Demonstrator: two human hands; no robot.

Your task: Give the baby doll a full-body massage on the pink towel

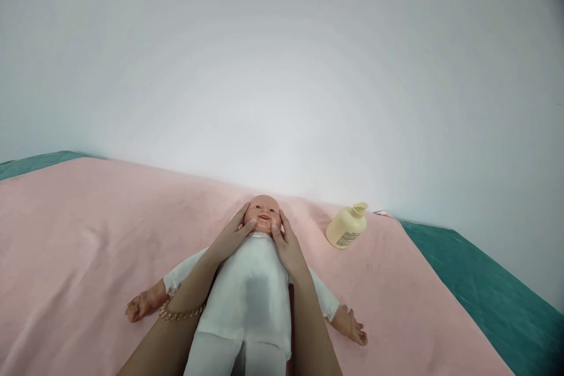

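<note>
Here the baby doll with a smooth pinkish plastic head and a white cloth body (259, 264) is laid on its back on the soft pink cloth (83, 217), head toward the pale wall (282, 88), and that head is clasped between both hands! The left hand (231, 236), with a beaded gold-toned bracelet (181, 311) worn at its wrist, is curved along one side, the right hand (289, 248) along the other; fingers are laid by the ears, thumbs pressed at the cheeks. How firmly the head is squeezed cannot be told, nor whether it is lifted off the cloth.

The doll's arms are splayed outward, each crossed by a forearm. There lies one risk: if a forearm is swept sideways, a doll's arm could be dragged along and the body twisted. The bracelet is worn close to the white sleeve, so a snag could be caused by a pull there. At the head, a slip could be brought on by uneven thumb pressure on smooth plastic.

Off to the right, the pale yellow pump bottle (346, 228) is set on the pink cloth, near the right hand but apart from it; it could be toppled by a tug on that loosely creased fabric.
</note>
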